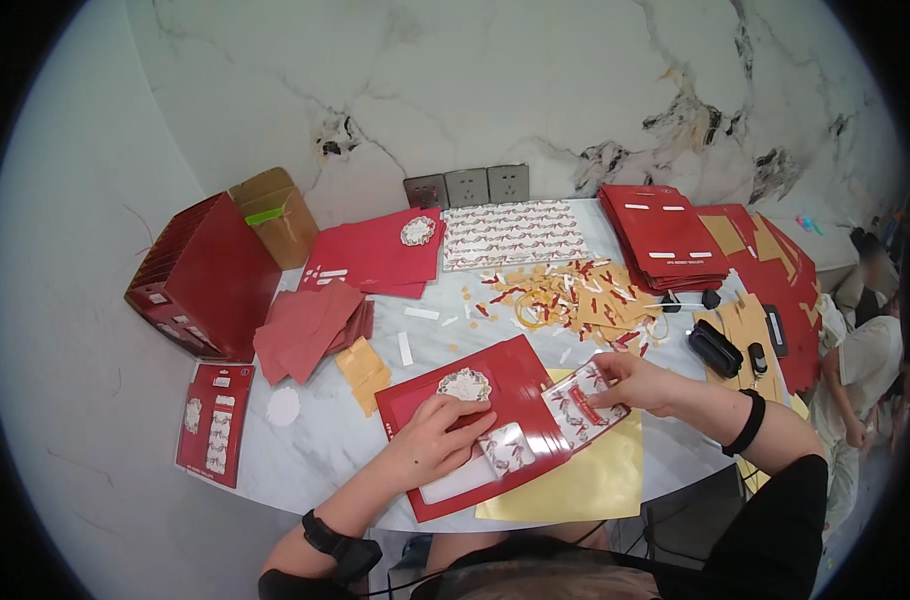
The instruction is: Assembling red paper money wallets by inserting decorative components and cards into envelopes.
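Note:
A red cardboard sleeve (520, 385) lies tilted near the table's front edge. On it are a scalloped white label (464, 385), a small white patterned card (507, 450) and a pale cut-out panel (445, 487). My left hand (438, 437) rests on the sleeve just below the label, fingers stretched out and apart from the thumb. With my right hand (630, 385) I grip a white patterned card wallet (575, 412) bearing a red tag, at the sleeve's right edge. Beneath the sleeve, a yellow sheet (615, 470) sticks out.
Scraps of tan and red paper (585, 300) heap mid-table. Around them are red stacked sleeves (665, 230), a patterned sheet (515, 232), dull-red envelopes (315, 330), a red divided box (210, 275) and a black case (715, 348). Another person (865, 380) is at far right.

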Motion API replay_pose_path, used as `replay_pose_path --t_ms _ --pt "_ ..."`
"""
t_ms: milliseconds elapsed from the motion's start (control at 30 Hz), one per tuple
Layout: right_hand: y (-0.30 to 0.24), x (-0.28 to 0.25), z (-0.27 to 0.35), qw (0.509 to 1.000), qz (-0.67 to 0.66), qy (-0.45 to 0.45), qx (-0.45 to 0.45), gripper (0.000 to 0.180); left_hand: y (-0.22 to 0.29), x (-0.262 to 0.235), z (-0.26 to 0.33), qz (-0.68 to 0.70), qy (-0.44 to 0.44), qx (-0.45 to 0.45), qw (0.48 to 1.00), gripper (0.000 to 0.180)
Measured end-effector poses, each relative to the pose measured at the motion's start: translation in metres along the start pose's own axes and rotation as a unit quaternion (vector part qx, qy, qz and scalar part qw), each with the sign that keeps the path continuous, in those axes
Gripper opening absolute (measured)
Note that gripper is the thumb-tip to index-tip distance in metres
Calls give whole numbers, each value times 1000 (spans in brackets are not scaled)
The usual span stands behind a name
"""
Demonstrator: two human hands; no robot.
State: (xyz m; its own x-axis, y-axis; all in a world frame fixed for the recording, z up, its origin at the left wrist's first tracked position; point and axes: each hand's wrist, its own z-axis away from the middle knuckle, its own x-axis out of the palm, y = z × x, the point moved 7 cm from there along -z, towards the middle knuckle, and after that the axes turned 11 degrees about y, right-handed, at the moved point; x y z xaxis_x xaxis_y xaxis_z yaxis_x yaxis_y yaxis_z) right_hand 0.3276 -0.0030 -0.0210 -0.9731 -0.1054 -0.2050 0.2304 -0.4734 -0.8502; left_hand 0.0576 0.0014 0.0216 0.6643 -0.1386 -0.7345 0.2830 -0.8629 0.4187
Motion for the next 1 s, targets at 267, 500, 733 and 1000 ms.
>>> replay_pose_path --t_ms 267,500,733,1000 --pt "-2 -7 -16 999 8 30 -24 36 -1 -8 3 -10 35 11 999 54" --pt "-16 47 -6 997 39 -47 -38 43 6 -7 1 -11 57 8 998 45" --pt "-5 29 -19 986 47 -162 -2 31 11 -5 -1 -42 94 -11 995 33" --pt "2 52 -27 982 -68 -165 62 20 9 -2 -6 4 109 -3 994 32"
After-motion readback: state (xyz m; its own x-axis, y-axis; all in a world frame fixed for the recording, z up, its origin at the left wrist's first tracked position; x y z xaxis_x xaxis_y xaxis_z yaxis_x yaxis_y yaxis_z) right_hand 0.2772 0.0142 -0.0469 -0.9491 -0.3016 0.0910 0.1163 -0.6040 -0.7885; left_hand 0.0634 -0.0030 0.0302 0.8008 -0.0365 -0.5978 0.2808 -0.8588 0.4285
